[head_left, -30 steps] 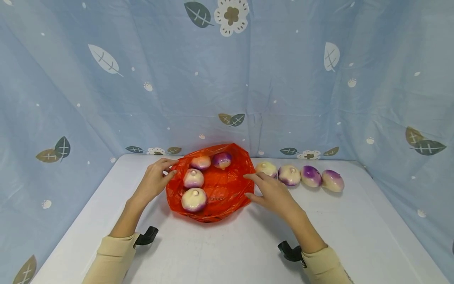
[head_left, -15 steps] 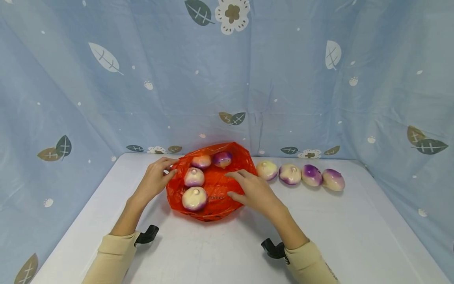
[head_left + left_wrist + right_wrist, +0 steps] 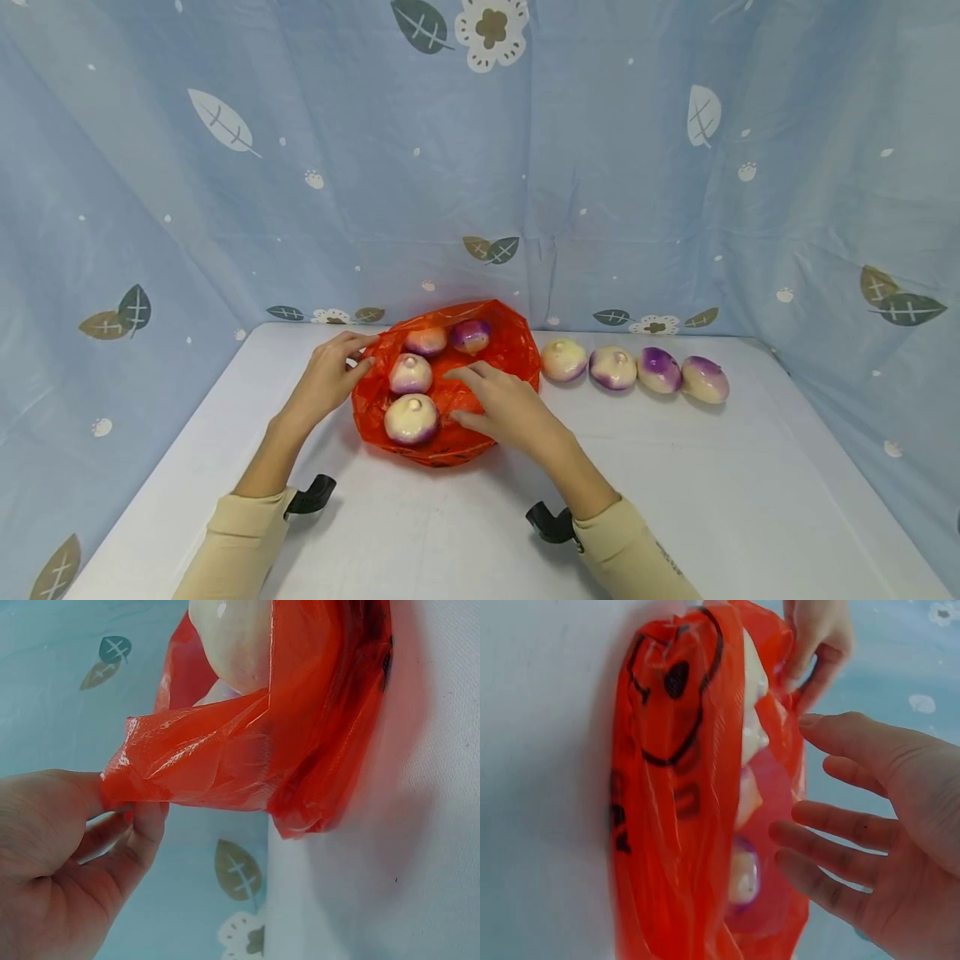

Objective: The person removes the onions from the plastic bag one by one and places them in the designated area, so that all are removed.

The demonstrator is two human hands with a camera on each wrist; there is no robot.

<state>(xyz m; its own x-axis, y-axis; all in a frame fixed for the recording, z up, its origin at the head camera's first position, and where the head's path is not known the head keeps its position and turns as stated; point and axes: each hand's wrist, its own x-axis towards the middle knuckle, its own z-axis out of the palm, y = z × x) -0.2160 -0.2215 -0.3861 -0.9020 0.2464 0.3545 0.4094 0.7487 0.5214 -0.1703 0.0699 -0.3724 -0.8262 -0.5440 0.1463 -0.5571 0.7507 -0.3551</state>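
Note:
A red plastic bag [image 3: 517,358] lies with its mouth spread wide, and several glossy purple-and-white turnips [image 3: 411,419] sit inside it along its left and back. My left hand [image 3: 330,379] pinches the bag's left rim between thumb and fingers, as the left wrist view shows up close [image 3: 82,855]. Over the right part of the bag's mouth hovers my right hand [image 3: 506,408], fingers spread and holding nothing. In the right wrist view that hand [image 3: 885,825] is beside the opening, with a turnip [image 3: 744,877] visible past its fingertips.
To the right of the bag, several more turnips [image 3: 613,369] stand in a row near the back of the white table [image 3: 712,492]. Behind the table hangs a blue patterned curtain [image 3: 615,183]. A black camera mount [image 3: 551,523] sticks out from the right wrist.
My right hand has moved left, from the bag's right rim to over its opening. The left hand keeps its grip on the rim, and the turnips stay where they were.

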